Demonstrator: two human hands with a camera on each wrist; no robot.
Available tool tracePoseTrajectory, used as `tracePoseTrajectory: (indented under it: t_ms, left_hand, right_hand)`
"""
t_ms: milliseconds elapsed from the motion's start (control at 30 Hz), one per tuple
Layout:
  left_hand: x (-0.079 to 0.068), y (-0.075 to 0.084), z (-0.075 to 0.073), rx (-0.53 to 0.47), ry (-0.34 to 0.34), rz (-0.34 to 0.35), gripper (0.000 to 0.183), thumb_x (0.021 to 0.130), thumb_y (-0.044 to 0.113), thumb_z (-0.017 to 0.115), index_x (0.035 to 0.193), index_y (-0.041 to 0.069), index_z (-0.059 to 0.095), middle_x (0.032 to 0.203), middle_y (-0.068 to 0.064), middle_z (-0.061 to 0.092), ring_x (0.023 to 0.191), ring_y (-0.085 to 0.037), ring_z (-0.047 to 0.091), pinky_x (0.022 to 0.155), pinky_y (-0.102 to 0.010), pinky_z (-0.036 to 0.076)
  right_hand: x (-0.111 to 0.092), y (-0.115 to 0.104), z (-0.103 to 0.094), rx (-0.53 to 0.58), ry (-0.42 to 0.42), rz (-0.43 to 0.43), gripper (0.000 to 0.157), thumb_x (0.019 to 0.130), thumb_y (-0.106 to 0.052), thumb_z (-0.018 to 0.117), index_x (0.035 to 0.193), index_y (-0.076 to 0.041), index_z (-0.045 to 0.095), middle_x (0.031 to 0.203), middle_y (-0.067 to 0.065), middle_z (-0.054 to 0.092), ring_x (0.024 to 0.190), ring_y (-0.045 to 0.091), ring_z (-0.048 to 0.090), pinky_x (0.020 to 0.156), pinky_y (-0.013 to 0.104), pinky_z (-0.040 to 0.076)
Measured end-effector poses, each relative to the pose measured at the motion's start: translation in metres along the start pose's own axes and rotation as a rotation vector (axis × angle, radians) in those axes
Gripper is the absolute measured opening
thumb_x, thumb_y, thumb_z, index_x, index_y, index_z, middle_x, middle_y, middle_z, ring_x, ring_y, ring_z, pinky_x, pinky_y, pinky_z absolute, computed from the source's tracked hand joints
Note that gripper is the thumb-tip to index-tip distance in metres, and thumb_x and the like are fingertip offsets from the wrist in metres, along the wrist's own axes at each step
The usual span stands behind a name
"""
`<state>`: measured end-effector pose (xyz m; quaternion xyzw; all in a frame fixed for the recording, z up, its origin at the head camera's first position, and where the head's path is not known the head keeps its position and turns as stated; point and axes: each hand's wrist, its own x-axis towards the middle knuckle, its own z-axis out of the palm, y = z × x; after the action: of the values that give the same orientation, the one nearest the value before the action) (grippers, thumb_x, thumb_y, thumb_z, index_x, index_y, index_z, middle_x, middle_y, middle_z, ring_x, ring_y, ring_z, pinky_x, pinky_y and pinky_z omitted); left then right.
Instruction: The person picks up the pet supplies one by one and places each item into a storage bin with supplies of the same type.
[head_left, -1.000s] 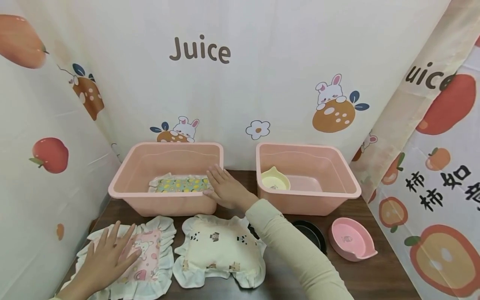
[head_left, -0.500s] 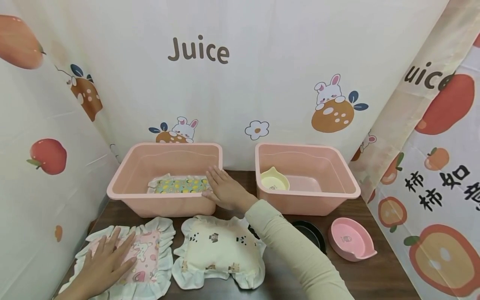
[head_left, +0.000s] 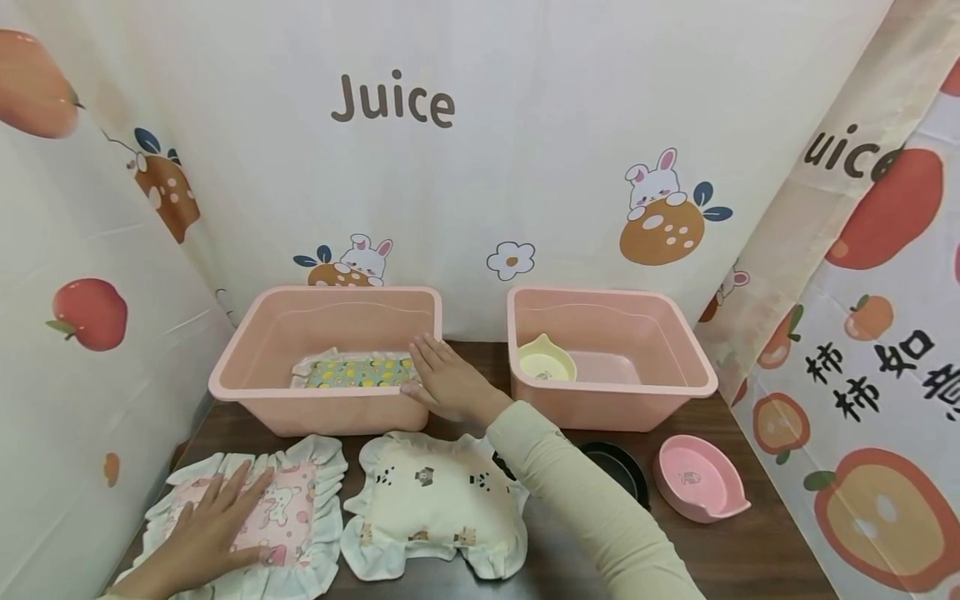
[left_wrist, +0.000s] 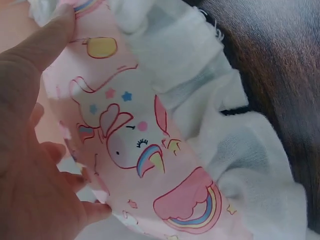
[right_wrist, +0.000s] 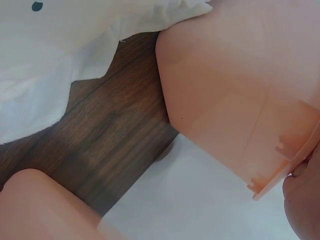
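Note:
My left hand (head_left: 201,537) lies over a pink ruffled pillow (head_left: 298,500) with a unicorn print, fingers and thumb spread. In the left wrist view, the thumb touches the pillow (left_wrist: 132,145) near one end while the other fingertips meet its far side. My right hand (head_left: 456,381) rests at the right rim of the left pink bin (head_left: 330,412), fingers fairly straight. The right wrist view shows only part of that hand (right_wrist: 304,197) beside the bin (right_wrist: 225,95). A yellow-green lemon-print ruffled cloth item (head_left: 360,372) lies inside this bin.
A cream ruffled pillow (head_left: 423,500) lies between the arms. The right pink bin (head_left: 600,408) holds a pale yellow bowl (head_left: 546,360). A pink bowl (head_left: 699,479) and a black round dish (head_left: 618,467), partly hidden by the right sleeve, stand in front. Printed curtains surround the table.
My left hand has come down onto the pink pillow, its fingers spread over it. My right hand has stayed at the bin rim. The head view has shifted slightly.

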<state>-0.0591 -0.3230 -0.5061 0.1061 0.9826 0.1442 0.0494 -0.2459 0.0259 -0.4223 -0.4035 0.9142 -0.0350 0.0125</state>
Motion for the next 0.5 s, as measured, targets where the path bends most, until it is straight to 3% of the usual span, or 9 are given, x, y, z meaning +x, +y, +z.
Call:
tracePoseTrajectory:
  t_ms: [233,500]
  left_hand:
    - [0.006,-0.005,0.007,-0.081,-0.040,-0.025,0.109,0.061,0.064,0.075,0.152,0.028,0.026,0.151,-0.027,0.024,0.125,-0.067,0.020,0.079,-0.089,0.009]
    - [0.008,0.000,0.014,0.006,0.009,-0.028,0.105,0.060,0.050,0.084,0.149,0.033,0.031,0.134,-0.021,0.045,0.120,-0.056,0.033,0.078,-0.086,0.018]
  right_hand:
    - [0.000,-0.001,0.001,0.006,0.010,-0.003,0.072,0.103,-0.051,0.020,0.152,0.001,0.012,0.160,0.014,0.006,0.148,0.027,0.001,0.119,0.033,0.002]
    - [-0.001,-0.002,0.001,-0.004,0.019,0.000,0.071,0.103,-0.051,0.021,0.152,0.001,0.013,0.160,0.014,0.008,0.148,0.027,0.002,0.119,0.034,0.003]
